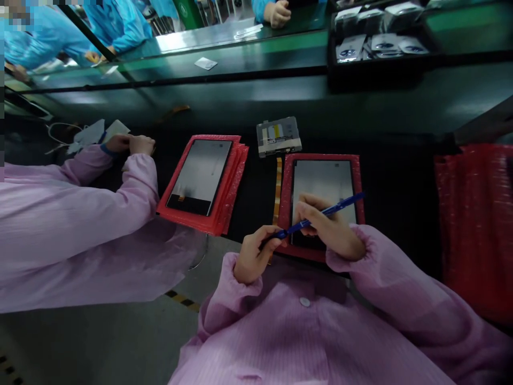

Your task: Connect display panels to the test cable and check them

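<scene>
A blue pen [343, 203] slants across in front of me. My right hand [334, 230] is closed around its middle, while the fingers of my left hand [253, 255] pinch its lower left end. Beneath my right hand lies a flat screen panel [324, 176] with a dark border, resting on red bubble wrap [285, 208]. The hand hides part of the panel's lower half. Just left of it runs an orange-brown flat strip [277, 184]. A small clear plastic case [278, 137] sits behind the strip.
To the left, another screen panel [200, 174] tops a stack of red bubble wrap [230, 195]. More red bubble wrap [476, 214] is piled at right. A black tray [336, 72] of packets stands at the back. A co-worker's hands [132, 144] work at far left.
</scene>
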A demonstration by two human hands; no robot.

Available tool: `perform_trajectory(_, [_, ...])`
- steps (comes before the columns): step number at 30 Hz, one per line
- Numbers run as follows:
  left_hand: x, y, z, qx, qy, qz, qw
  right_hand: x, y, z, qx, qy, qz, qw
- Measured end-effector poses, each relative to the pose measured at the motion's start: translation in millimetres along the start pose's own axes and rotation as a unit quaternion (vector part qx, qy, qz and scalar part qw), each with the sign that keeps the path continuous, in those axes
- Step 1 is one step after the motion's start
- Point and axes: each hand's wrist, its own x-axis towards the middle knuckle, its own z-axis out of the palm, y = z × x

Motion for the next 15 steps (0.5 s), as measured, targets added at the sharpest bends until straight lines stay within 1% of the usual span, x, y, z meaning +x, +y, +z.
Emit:
perform_trajectory(2, [-0.5, 1.7, 2.1, 0.025, -0.009, -0.006, 1.0, -2.1, 3.8, 4.9, -0.019, -0.017, -0.011, 1.0])
perform_trajectory(5, [-0.5, 2.6, 6.2, 0.046, -0.016, 0.003, 0.999, -5.8, 9.1, 13.9, -0.039, -0.004, -0.063, 0.997])
perform_trajectory(7, [-0.4, 3.1, 9.3, 0.037, -0.021, 0.017, 0.999, -8.7, 10.3, 19.2, -0.048, -0.005, -0.081, 0.996])
perform_trajectory(12, [-3.1, 12.1, 16.1, -0.018, -0.016, 0.065, 0.998, -17.5, 7.9, 29.9, -0.063, -0.026, -0.07, 0.995])
perform_trajectory(15, [-5.5, 21.1, 17.5, -0.028, -0.023, 0.077, 0.996, -20.2, 7.7, 31.3, -0.079, -0.016, -0.076, 0.994])
